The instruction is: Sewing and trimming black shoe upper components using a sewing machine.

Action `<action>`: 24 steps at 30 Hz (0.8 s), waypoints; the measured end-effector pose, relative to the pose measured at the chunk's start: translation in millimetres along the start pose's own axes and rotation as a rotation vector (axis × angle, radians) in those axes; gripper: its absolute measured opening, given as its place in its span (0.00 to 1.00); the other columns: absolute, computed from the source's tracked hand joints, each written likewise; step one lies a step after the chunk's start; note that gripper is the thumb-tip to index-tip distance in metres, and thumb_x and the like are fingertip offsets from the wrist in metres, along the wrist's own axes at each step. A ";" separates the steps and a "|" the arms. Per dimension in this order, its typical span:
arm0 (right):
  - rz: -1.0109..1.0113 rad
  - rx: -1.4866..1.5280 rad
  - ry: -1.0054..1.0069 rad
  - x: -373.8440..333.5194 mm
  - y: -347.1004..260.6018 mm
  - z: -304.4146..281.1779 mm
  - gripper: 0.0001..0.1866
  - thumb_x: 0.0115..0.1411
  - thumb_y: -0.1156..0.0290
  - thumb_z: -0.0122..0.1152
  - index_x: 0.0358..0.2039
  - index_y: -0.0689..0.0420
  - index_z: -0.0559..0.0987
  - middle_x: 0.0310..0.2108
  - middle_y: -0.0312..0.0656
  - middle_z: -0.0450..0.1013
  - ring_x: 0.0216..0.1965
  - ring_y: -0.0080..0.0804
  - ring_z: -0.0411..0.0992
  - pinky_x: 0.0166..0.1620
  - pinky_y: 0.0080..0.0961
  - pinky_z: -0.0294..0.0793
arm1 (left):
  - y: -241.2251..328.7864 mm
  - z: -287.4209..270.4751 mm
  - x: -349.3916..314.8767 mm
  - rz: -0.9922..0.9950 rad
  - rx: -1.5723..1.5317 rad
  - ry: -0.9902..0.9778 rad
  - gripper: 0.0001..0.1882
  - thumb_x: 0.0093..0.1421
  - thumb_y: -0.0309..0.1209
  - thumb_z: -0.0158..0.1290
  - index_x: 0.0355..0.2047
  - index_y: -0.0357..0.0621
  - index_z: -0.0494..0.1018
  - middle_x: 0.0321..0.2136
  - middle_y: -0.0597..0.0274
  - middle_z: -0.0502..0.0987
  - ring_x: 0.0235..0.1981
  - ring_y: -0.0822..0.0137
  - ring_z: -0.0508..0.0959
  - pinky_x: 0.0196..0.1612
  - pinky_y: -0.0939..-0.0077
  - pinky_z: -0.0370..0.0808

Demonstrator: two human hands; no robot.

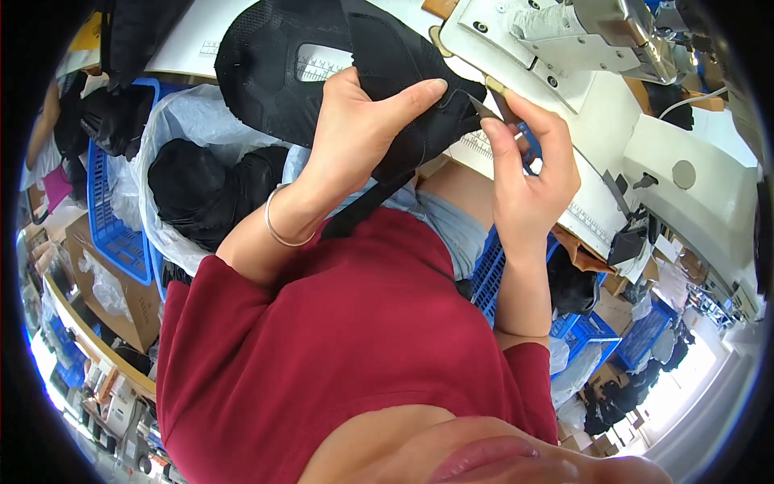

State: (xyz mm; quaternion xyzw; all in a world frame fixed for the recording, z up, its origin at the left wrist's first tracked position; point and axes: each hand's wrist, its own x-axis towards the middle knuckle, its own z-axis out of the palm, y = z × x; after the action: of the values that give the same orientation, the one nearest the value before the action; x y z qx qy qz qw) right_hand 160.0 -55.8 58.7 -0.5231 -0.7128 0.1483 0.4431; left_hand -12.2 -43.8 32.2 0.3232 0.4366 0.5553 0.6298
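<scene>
A black shoe upper (262, 77) with an oval cut-out is spread over the front edge of the white table. My left hand (355, 129) grips it from above, the thumb stretched along its right part and the other fingers hidden beneath the fabric. In my right hand (536, 173), held between thumb and fingers, are small thread snips (528, 139) with blue on the handle. Their pointed tip lies close to the right end of the upper, near my left thumb. Whether the blades touch the fabric, I cannot tell.
A sewing machine (564, 36) stands on the table (592, 153) at the far right, with a ruler strip along the table edge. To the left, a plastic-lined bin holds black fabric pieces (189, 189), beside a blue crate (121, 234). More blue crates (584, 335) sit at the lower right.
</scene>
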 end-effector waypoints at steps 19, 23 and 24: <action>-0.153 -0.160 0.029 -1.5 4.0 7.3 0.16 0.48 0.76 0.74 0.39 0.55 0.82 0.25 0.36 0.75 0.22 0.28 0.73 0.24 0.23 0.68 | 3.1 -0.6 -7.0 0.038 0.005 0.007 0.09 0.60 0.26 0.61 0.40 0.33 0.79 0.31 0.61 0.83 0.27 0.76 0.81 0.28 0.83 0.78; -0.157 -0.164 0.019 -0.1 2.3 6.4 0.15 0.48 0.76 0.74 0.39 0.54 0.82 0.26 0.35 0.75 0.23 0.27 0.73 0.23 0.23 0.67 | 4.3 0.6 -7.0 0.055 0.006 0.013 0.09 0.60 0.26 0.61 0.38 0.33 0.79 0.29 0.61 0.83 0.26 0.76 0.80 0.26 0.83 0.77; -0.184 -0.258 0.002 -0.2 0.5 5.4 0.15 0.49 0.75 0.73 0.39 0.54 0.82 0.26 0.35 0.75 0.23 0.27 0.74 0.24 0.23 0.68 | 4.3 0.7 -6.9 0.056 0.006 0.011 0.09 0.60 0.26 0.61 0.38 0.33 0.79 0.29 0.62 0.83 0.25 0.77 0.80 0.26 0.83 0.77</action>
State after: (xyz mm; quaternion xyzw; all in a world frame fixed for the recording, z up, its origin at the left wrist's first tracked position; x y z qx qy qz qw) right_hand 156.1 -54.4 55.2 -0.5081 -0.7705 0.0137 0.3847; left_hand -13.4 -49.8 37.7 0.3342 0.4327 0.5732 0.6104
